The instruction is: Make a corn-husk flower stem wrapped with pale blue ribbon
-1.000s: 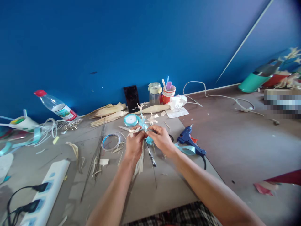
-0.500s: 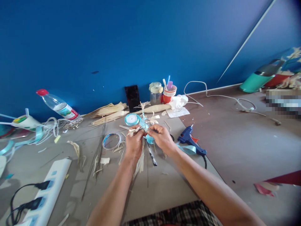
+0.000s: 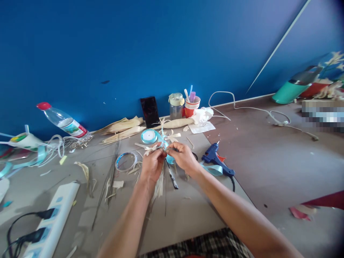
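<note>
My left hand (image 3: pixel 152 163) is closed, its thumb and fingers pinching a small pale corn-husk flower (image 3: pixel 150 149). Fingertips nearly meet as my right hand (image 3: pixel 185 157) pinches close by, on what looks like the flower's thin stem; the fingers hide most of it. A thin dark wire (image 3: pixel 165 200) runs down below the hands. Just beyond the fingers are light blue ribbon and another husk flower (image 3: pixel 162 122). A ribbon spool (image 3: pixel 149 136) lies behind my left hand. Under the hands lie a black pen (image 3: pixel 173 179) and pale husk strips (image 3: pixel 158 186).
A blue glue gun (image 3: pixel 218 159) lies right of my hands. Left are a tape roll (image 3: pixel 116 165), wires (image 3: pixel 107 182), a power strip (image 3: pixel 55 218) and a tilted bottle (image 3: pixel 67 123). Along the wall stand a phone (image 3: pixel 149 111), a jar (image 3: pixel 176 106) and a paper cup (image 3: pixel 192 106).
The view has shifted slightly. My fingers have moved a little at the pinch, and the wire below hangs slightly further left. Both hands keep their grip.
</note>
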The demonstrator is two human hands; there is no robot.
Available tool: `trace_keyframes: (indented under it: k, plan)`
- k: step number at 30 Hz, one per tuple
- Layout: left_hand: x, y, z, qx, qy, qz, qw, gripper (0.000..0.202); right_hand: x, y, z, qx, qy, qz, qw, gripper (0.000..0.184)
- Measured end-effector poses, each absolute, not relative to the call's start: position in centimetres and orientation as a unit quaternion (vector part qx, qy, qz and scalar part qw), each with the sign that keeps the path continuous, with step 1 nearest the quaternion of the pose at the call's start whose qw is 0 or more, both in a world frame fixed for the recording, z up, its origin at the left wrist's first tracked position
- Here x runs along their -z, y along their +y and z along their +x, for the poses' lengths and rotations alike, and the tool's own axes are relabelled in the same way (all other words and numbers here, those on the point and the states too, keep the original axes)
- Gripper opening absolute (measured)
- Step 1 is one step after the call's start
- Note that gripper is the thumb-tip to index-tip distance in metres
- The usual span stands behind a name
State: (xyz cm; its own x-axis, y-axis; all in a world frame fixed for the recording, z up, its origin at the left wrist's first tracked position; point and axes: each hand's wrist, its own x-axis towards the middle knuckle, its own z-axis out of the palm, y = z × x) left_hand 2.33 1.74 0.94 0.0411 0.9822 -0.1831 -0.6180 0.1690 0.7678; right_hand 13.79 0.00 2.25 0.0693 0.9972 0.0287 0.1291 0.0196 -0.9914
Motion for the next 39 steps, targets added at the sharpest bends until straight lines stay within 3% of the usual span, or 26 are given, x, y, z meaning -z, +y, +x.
trace_keyframes:
  k: [30, 39]
  plan:
    - [-1.9, 1.8, 1.8, -0.575, 0.343, 0.199, 0.715, 0.018, -2.7, -0.4, 13.0, -0.514, -0.460, -0.511, 0.513, 0.008]
    - [-2.3, 1.3, 2.0, -0.574, 0.345, 0.220, 0.709, 0.048, -2.8, -0.3, 13.7, -0.494, -0.461, -0.524, 0.518, 0.009]
